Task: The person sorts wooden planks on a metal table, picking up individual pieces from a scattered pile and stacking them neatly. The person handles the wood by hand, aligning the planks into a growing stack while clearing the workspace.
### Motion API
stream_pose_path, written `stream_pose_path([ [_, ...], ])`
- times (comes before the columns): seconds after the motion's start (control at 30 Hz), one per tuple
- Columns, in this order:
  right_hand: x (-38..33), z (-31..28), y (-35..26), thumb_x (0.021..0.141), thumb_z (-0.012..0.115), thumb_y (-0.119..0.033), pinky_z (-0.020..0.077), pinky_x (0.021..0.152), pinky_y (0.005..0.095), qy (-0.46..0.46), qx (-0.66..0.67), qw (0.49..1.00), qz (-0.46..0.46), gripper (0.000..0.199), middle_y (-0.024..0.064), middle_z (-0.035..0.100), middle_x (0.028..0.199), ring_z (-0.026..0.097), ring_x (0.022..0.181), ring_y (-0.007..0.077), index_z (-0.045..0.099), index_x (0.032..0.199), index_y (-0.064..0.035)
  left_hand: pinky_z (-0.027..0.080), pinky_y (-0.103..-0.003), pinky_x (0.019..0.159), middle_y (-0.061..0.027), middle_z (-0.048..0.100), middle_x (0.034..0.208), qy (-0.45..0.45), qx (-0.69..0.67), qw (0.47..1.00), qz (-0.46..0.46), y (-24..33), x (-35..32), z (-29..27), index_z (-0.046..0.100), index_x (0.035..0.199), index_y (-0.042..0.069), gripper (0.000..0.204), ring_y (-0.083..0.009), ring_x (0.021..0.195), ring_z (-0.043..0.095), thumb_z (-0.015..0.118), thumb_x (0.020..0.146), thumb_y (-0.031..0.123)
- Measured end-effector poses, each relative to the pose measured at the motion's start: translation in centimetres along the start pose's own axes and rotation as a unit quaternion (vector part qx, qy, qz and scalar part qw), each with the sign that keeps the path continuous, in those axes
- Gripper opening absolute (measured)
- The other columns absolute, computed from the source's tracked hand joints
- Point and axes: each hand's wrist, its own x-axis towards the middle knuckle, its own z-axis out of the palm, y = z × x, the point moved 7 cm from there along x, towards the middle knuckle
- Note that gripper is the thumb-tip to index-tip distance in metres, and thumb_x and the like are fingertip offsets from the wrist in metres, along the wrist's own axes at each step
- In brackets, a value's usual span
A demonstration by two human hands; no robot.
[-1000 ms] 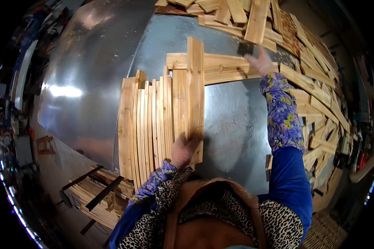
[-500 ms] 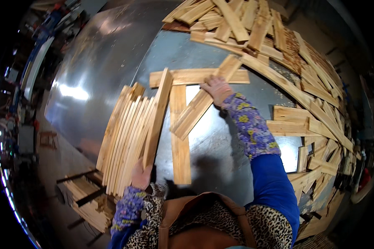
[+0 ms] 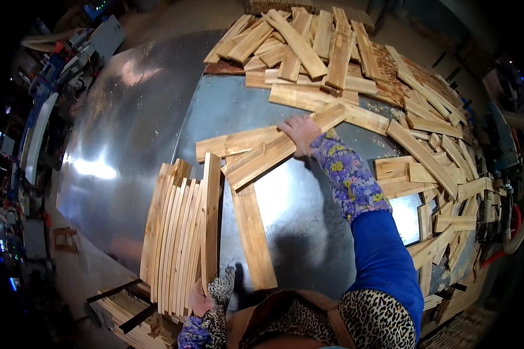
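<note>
My right hand (image 3: 300,135) grips a wooden board (image 3: 262,161) from above, near its far end. This board lies slanted across two others: a board (image 3: 233,143) at the back and a lengthwise board (image 3: 253,238) closer to me. At the near left, my left hand (image 3: 199,299) is closed at the near end of an upright board (image 3: 211,215), its fingers partly hidden. That board forms the right side of a row of narrow boards (image 3: 177,244) set on edge, side by side.
A loose heap of boards (image 3: 303,49) covers the back of the metal table (image 3: 128,134). More boards (image 3: 416,174) lie jumbled along the right side. Below the table's left edge, stacked wood (image 3: 125,311) sits on a dark rack. A small wooden stool (image 3: 64,239) stands on the floor.
The view has turned and shifted. The board under my right hand lies at a flatter slant, its near end farther left. My left hand's upright board now stands closer against the row.
</note>
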Motion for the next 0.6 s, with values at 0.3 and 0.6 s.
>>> stream_pose_path([
  [0.3, -0.1, -0.6, 0.7, 0.085, 0.078, -0.058, 0.0579, 0.109, 0.0475, -0.179, 0.125, 0.968, 0.126, 0.089, 0.0193, 0.069, 0.141, 0.071, 0.125, 0.0362, 0.056, 0.159, -0.0143, 0.058, -0.054, 0.088, -0.0225, 0.075, 0.116, 0.038, 0.258, 0.963, 0.071, 9.1, -2.7, -0.8, 0.069, 0.138, 0.007, 0.045, -0.0468, 0.103, 0.072, 0.078, 0.098, 0.026],
  [0.6, -9.3, 4.4, -26.2, 0.108, 0.062, -0.024, 0.0671, 0.092, 0.0456, -0.219, 0.376, 0.901, -0.004, 0.017, 0.0179, 0.077, 0.093, 0.079, 0.088, 0.0332, 0.073, 0.115, -0.0118, 0.058, -0.054, 0.095, -0.0239, 0.075, 0.121, 0.013, 0.173, 0.985, 0.010, 12.0, -0.3, 0.2, 0.068, 0.141, 0.007, 0.046, -0.0465, 0.111, 0.071, 0.074, 0.099, 0.025],
])
